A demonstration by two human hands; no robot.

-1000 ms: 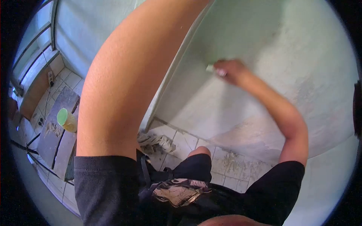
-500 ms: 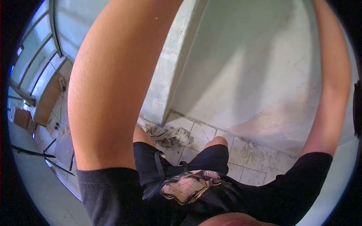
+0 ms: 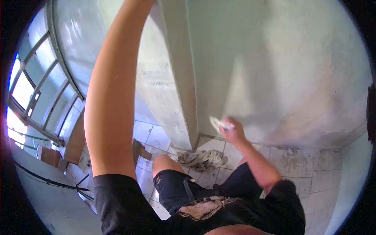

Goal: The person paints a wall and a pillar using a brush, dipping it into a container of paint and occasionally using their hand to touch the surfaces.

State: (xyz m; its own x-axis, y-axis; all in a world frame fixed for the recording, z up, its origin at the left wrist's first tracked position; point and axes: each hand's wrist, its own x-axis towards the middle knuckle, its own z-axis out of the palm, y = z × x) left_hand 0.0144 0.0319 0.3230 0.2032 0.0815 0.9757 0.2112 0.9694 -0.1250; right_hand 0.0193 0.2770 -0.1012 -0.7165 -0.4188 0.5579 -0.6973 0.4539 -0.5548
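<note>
Now that the right hand [image 3: 235, 135] is back in view, it's down low in front of the painted wall [image 3: 297, 90], fingers pinching a small pale scrap [image 3: 215, 123], too blurry to ID. So the scrap's near the pillar [image 3: 166, 90] base, can't tell if touching the wall. Left arm [image 3: 111, 98] goes up out of frame, so no clue what the left hand's doing.

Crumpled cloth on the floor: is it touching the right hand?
Apart. The head view shows pale floor tiles in a gap between the right hand and the crumpled cloth.
</note>
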